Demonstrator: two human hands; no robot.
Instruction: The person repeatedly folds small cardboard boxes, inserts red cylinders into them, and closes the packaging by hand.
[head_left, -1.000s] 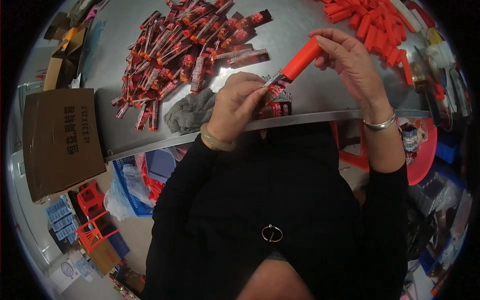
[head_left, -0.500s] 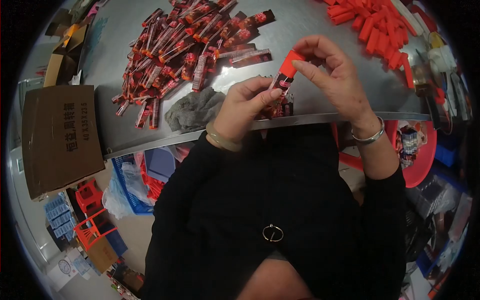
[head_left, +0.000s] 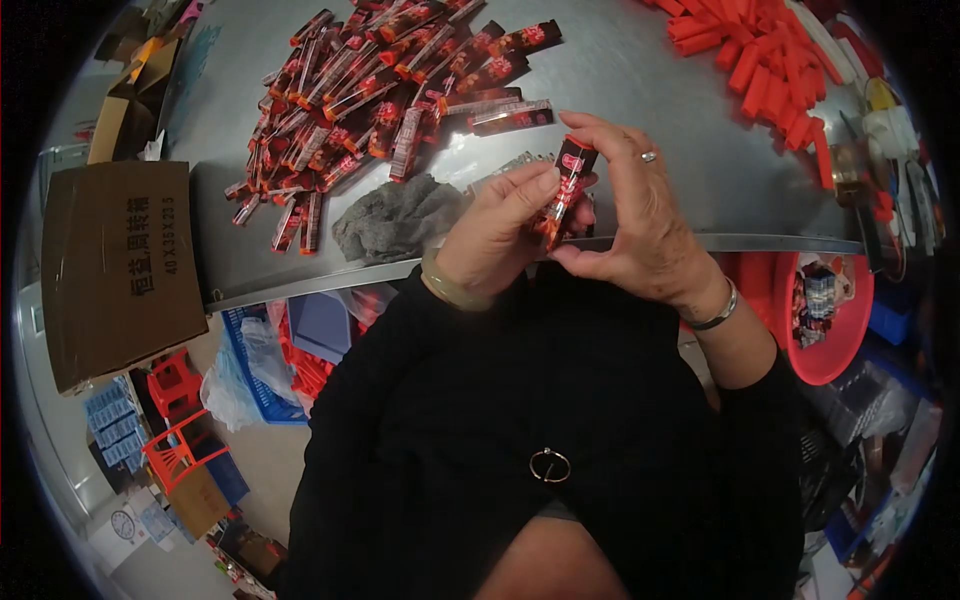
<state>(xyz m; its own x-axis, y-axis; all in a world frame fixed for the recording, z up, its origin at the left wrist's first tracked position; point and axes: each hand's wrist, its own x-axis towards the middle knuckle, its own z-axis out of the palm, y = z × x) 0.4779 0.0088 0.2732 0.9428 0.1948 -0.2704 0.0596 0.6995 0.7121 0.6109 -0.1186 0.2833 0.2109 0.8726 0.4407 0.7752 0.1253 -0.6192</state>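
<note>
The head view shows one metal table, with one large upright carton at its left corner. On the table lie one heap of dark-and-red printed boxes, dozens overlapping too much to count, and, at the far right, one pile of plain red pieces, also too tangled to count. Below the table edge at right is one pink basin with small packets in it. The two hands work at the near edge: the left hand pinches one printed box, thumb on its front, while the right hand is spread around it, index finger by the top end and thumb by the bottom. Whether those two press on it, I cannot tell. One crumpled grey cloth lies just beside the left hand. The hands hide part of the table edge, and the left fingers cover the held box's lower side. One ring is on the right hand. Half a second ago the right fingers pinched a red piece jutting from the box; now only a thin red edge shows at its top.
</note>
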